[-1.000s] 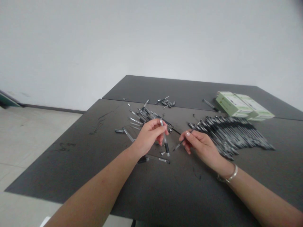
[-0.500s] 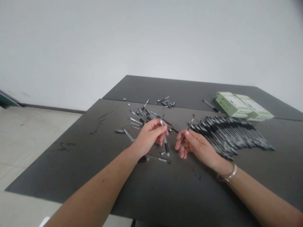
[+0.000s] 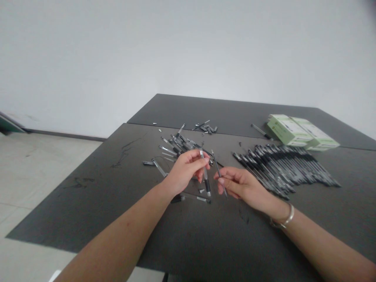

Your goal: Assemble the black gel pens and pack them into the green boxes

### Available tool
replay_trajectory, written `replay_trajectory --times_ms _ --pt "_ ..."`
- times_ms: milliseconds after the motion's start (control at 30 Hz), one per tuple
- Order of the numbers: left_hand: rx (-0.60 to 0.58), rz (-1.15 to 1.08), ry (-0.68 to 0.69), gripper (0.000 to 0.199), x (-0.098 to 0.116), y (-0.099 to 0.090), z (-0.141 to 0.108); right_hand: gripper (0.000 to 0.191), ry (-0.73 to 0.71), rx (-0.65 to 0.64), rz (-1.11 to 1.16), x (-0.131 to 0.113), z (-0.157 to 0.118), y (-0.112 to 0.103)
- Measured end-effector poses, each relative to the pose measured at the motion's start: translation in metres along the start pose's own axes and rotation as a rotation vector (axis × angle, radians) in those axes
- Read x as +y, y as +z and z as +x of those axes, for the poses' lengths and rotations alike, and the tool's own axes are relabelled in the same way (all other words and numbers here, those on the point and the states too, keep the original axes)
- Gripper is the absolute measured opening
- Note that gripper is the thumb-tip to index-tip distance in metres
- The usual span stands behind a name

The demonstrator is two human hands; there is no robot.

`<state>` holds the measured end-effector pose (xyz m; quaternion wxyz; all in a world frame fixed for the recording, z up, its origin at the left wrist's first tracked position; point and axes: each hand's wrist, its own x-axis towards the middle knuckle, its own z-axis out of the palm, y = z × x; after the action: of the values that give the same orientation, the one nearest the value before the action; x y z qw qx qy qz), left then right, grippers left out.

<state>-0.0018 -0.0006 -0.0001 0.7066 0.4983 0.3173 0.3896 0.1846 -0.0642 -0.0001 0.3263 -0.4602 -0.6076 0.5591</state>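
Observation:
Between thumb and fingers, my left hand [image 3: 188,168] grips a clear pen barrel [image 3: 206,182] with a black grip section, its dark end pointing down toward me. Just to the right, my right hand [image 3: 239,184] pinches a thin dark pen refill [image 3: 217,167], its narrow tip slanting up and to the left. The refill and the barrel are apart. Under and behind my left hand lies a loose pile of pen parts [image 3: 182,143]. A small silver cone tip [image 3: 201,190] rests on the table below the barrel, near a loose clear pen piece [image 3: 202,199].
Right of my right hand, many pens [image 3: 284,166] lie side by side in a fanned row. Behind them stand green and white boxes [image 3: 290,131]. One pen [image 3: 262,132] lies left of the boxes. Small black caps [image 3: 209,128] are scattered on the dark table [image 3: 96,207].
My right hand has turned the refill from leaning right to leaning left, bringing its tip closer to the barrel. My left hand has barely moved and keeps its hold.

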Motion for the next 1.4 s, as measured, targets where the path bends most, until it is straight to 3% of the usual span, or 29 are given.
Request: replay_trajectory --times_ms 367,633,933,1400 --pt "0.026 0.001 0.012 0.015 -0.0006 -0.0007 0.0006 0.024 -0.031 0.023 -0.088 -0.002 -0.0006 0.0021" --pt "0.181 -0.042 0.102 0.014 0.0004 -0.0036 0.0037 0.022 -0.001 0.072 -0.177 -0.0034 -0.0027 -0.005" --pt "0.211 -0.076 0.121 0.013 0.0014 -0.0046 0.0048 0.024 -0.018 0.052 -0.232 -0.002 -0.0039 -0.0064" --pt "0.21 -0.057 0.133 0.013 0.0028 -0.0043 0.0031 0.026 0.031 0.032 -0.082 0.001 -0.0043 -0.0054"
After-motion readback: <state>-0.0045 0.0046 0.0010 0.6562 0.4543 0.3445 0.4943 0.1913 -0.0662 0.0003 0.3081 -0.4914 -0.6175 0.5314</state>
